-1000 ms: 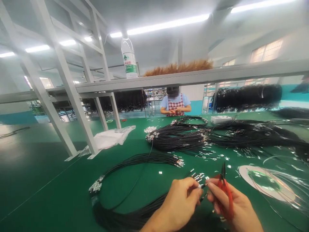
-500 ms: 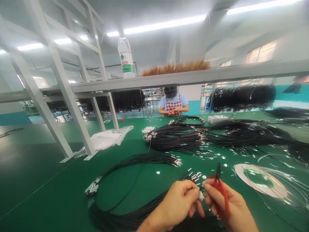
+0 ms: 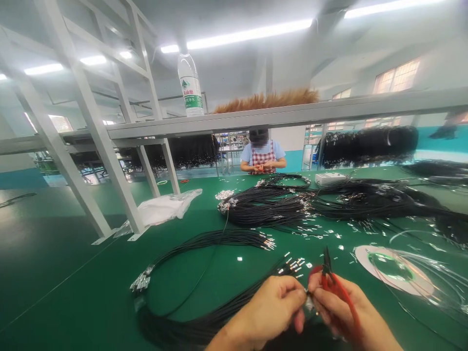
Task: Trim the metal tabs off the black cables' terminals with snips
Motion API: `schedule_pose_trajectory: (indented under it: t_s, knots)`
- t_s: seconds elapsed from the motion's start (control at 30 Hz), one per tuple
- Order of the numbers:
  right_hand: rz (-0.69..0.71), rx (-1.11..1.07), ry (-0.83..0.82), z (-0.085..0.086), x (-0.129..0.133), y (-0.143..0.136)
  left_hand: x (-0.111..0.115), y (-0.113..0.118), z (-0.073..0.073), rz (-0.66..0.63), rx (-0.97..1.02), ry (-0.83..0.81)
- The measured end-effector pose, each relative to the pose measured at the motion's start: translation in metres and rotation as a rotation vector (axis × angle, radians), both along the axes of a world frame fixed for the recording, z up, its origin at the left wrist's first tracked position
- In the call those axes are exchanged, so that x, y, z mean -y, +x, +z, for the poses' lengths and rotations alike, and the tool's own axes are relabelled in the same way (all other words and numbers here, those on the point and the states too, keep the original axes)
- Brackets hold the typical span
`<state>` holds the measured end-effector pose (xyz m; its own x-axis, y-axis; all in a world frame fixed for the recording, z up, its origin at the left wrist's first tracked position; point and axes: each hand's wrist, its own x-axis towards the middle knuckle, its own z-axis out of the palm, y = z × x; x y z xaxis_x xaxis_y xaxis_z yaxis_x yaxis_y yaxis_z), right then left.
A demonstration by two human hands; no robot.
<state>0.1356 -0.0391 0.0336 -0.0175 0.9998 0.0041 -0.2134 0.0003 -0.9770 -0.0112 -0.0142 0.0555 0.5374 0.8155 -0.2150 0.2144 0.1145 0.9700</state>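
Note:
My left hand (image 3: 274, 302) is closed, thumb and forefinger pinching a thin black cable near its end. Fingertips of my right hand (image 3: 343, 309) meet the left ones at that end, where a small whitish, shiny piece (image 3: 309, 303) shows; its details are blurred. Against the right palm lie red-handled cutting pliers (image 3: 341, 291), dark jaws pointing up and away, tips slightly apart and around nothing. Under and left of my hands runs a bundle of black cables (image 3: 215, 316), its stripped, silvery ends fanned out just beyond my fingers.
A curved cable bunch (image 3: 204, 239) lies ahead on the green table (image 3: 91, 302). Farther back is a large cable pile (image 3: 270, 209). A white reel (image 3: 395, 270) with clear strands sits right. Metal shelf legs (image 3: 120, 195) and a plastic bag (image 3: 168, 207) are left. A person (image 3: 262, 153) works opposite.
The pliers have shifted slightly left and tilted in my right hand, and their jaw tips now show a small gap. Both hands stay together at the cable end.

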Motion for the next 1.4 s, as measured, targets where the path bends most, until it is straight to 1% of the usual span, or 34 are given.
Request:
schedule_pose_trajectory:
  t_s: [0.07, 0.1, 0.17, 0.23, 0.3, 0.37, 0.47, 0.63, 0.7, 0.83, 1.0, 1.07, 1.17, 1.23, 1.33, 1.4]
  knots:
    - [0.002, -0.010, -0.013, 0.001, 0.000, 0.003, -0.002, 0.001, -0.001, 0.035, 0.041, 0.002]
    - [-0.033, -0.033, -0.027, 0.002, -0.001, 0.005, -0.003, 0.002, -0.002, 0.072, 0.070, 0.014]
    - [-0.154, -0.103, -0.046, 0.004, -0.003, 0.009, -0.006, 0.003, -0.005, 0.170, 0.116, 0.062]
    - [-0.258, -0.150, -0.044, 0.005, -0.006, 0.012, -0.008, 0.004, -0.007, 0.264, 0.108, 0.143]
    - [-0.283, -0.153, -0.044, 0.005, -0.009, 0.012, -0.008, 0.005, -0.009, 0.315, 0.072, 0.221]
    - [-0.241, -0.134, -0.071, 0.003, -0.009, 0.009, -0.006, 0.006, -0.010, 0.332, 0.059, 0.269]
    - [-0.174, -0.104, -0.101, -0.001, -0.008, 0.001, -0.002, 0.007, -0.013, 0.321, 0.061, 0.287]
    - [-0.152, -0.084, -0.082, -0.008, -0.007, -0.003, 0.001, 0.008, -0.014, 0.287, 0.039, 0.284]
    - [-0.132, -0.088, -0.088, -0.010, -0.008, -0.002, 0.001, 0.009, -0.013, 0.274, 0.066, 0.267]
    - [-0.142, -0.087, -0.072, -0.012, -0.007, -0.002, 0.000, 0.009, -0.014, 0.237, 0.121, 0.192]
    - [-0.147, -0.024, -0.068, -0.012, -0.006, -0.001, -0.001, 0.009, -0.017, 0.212, 0.163, 0.141]
    - [-0.167, 0.032, -0.070, -0.010, -0.006, -0.002, -0.002, 0.007, -0.014, 0.234, 0.181, 0.141]
    - [-0.194, 0.138, -0.059, -0.007, -0.004, -0.007, -0.005, 0.002, -0.006, 0.282, 0.223, 0.149]
    - [-0.144, 0.192, -0.028, -0.007, -0.002, -0.010, -0.007, -0.002, 0.001, 0.305, 0.266, 0.154]
    - [-0.017, 0.242, 0.011, -0.010, 0.000, -0.014, -0.009, -0.006, 0.007, 0.337, 0.313, 0.137]
    - [0.011, 0.276, 0.009, -0.014, 0.000, -0.015, -0.009, -0.007, 0.009, 0.350, 0.325, 0.123]
